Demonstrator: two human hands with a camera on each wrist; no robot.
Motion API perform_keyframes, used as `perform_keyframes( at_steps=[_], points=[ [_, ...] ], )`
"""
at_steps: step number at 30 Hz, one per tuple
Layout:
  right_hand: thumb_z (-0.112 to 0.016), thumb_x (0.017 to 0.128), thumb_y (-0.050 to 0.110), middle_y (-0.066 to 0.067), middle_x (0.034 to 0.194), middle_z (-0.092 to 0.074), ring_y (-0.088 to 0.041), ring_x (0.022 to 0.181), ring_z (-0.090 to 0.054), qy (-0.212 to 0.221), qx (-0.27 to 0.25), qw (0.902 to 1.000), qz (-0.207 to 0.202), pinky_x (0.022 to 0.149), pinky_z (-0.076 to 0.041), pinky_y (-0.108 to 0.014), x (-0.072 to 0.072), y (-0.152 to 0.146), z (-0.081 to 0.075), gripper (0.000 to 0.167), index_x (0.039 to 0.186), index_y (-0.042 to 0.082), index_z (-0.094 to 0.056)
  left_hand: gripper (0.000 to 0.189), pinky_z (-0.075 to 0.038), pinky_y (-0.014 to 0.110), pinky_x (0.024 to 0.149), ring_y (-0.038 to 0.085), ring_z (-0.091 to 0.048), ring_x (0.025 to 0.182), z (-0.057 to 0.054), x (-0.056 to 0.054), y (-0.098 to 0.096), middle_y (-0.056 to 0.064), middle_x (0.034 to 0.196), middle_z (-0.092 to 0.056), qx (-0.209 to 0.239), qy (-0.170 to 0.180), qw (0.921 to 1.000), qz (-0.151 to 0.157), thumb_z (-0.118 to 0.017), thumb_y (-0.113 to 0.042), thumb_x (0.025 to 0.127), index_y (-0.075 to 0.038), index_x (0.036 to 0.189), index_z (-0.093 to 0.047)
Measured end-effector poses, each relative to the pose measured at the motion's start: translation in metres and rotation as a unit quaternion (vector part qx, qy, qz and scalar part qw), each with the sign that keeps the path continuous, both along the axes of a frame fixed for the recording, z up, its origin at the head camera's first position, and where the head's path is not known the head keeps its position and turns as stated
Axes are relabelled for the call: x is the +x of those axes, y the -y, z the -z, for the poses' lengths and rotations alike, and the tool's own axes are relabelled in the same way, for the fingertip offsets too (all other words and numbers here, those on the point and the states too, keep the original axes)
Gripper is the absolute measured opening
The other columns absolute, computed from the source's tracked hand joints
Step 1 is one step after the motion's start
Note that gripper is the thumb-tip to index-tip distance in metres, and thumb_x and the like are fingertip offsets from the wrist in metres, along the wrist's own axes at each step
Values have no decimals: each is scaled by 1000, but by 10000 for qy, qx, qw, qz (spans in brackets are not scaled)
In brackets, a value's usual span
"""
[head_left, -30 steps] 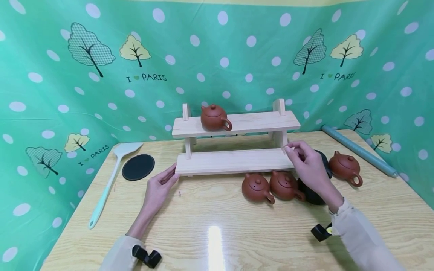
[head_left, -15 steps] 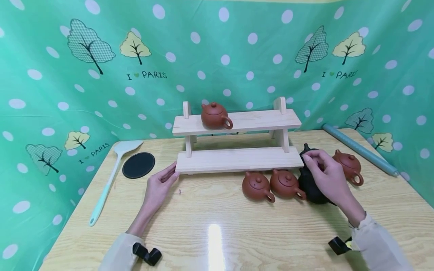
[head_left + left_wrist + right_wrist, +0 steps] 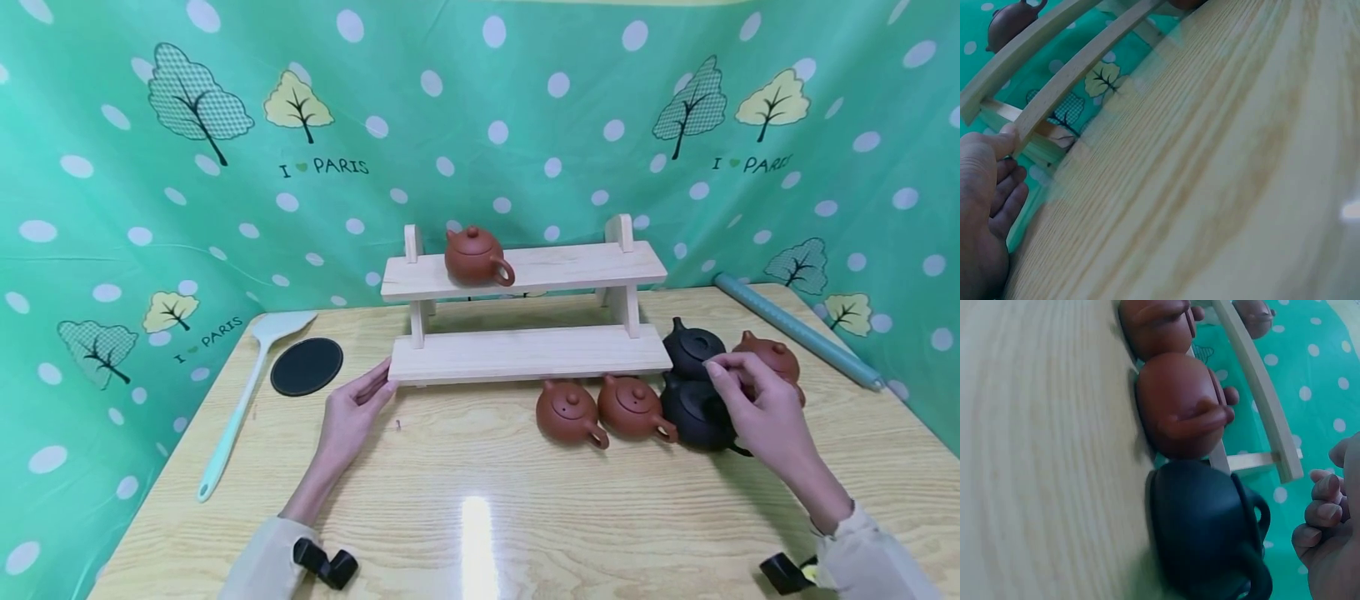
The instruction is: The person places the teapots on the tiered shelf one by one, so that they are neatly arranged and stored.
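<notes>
A two-tier wooden shelf (image 3: pixel 525 354) stands on the table, and a brown teapot (image 3: pixel 474 257) sits on its upper board. My left hand (image 3: pixel 352 421) pinches the left end of the lower board, thumb on top in the left wrist view. My right hand (image 3: pixel 765 408) hovers over two black teapots (image 3: pixel 696 346) at the shelf's right end, its fingers loosely curled and holding nothing. In the right wrist view the nearer black teapot (image 3: pixel 1200 525) lies below and left of that hand. Two brown teapots (image 3: pixel 567 412) stand before the shelf; another brown teapot (image 3: pixel 772 354) is partly hidden behind the right hand.
A pale spatula (image 3: pixel 251 392) with a mint handle lies at the left, beside a black round mat (image 3: pixel 306 367). A teal roll (image 3: pixel 798 331) lies along the right rear edge. A green polka-dot cloth (image 3: pixel 495 133) hangs behind and at both sides.
My right hand has left the shelf's right end and moved right and toward me, uncovering the black teapots and now overlapping the rightmost brown teapot. The left hand has stayed on the shelf.
</notes>
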State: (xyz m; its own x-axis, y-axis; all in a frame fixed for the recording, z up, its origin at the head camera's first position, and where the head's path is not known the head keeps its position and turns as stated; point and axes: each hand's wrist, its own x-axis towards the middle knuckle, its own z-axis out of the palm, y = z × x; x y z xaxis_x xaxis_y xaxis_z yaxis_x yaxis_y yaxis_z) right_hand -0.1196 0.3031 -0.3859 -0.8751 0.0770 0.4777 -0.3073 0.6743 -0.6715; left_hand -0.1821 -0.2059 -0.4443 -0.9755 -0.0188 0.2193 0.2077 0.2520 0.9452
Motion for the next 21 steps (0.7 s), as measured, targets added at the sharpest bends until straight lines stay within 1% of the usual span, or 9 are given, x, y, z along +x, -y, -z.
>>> perform_keyframes(
  at_steps=[3,7,9,11,16,21],
  points=[
    [-60,106,11,-4,69,-53,-10,58,-41,-1,26,10000,83,49,-31,-27,4,-5,3,15,113,0,-66,45,-51,16,96,24,-62,124,1,0,0,15,136,-64,-11,-13,10000,-23,-73,-19,100,-1,140,-63],
    [-60,106,10,1,68,-52,-10,57,-41,90,46,9998,167,48,-31,-28,9,-12,7,14,114,0,-66,45,-51,16,96,18,-63,123,1,-1,-1,16,137,-63,-95,-51,9999,-53,-72,-18,101,0,140,-62],
    [-60,106,10,2,68,-51,-11,57,-41,158,44,9997,199,48,-31,-28,12,-15,9,15,115,0,-66,45,-51,16,96,15,-64,122,1,-1,-1,16,137,-63,-126,-56,9999,-64,-72,-18,101,1,140,-62],
    [-60,106,11,1,70,-55,-10,59,-43,230,35,9994,258,48,-33,-26,14,-18,10,16,115,0,-66,45,-51,17,96,14,-64,121,2,-1,-1,16,137,-63,-123,-57,9999,-68,-72,-18,101,1,140,-62],
    [-59,107,15,0,77,-64,-7,66,-48,413,64,9984,391,52,-38,-20,21,-25,13,17,115,1,-66,45,-51,18,96,21,-63,123,2,-1,-1,15,136,-64,-2,-69,10000,-51,-73,-18,100,-1,140,-63],
    [-58,107,16,0,71,-56,-9,63,-45,489,87,9979,419,51,-35,-24,27,-34,17,18,114,1,-64,44,-51,17,96,25,-62,125,0,-1,-1,16,136,-64,24,-67,10000,-44,-73,-17,100,-1,140,-63]
  ],
)
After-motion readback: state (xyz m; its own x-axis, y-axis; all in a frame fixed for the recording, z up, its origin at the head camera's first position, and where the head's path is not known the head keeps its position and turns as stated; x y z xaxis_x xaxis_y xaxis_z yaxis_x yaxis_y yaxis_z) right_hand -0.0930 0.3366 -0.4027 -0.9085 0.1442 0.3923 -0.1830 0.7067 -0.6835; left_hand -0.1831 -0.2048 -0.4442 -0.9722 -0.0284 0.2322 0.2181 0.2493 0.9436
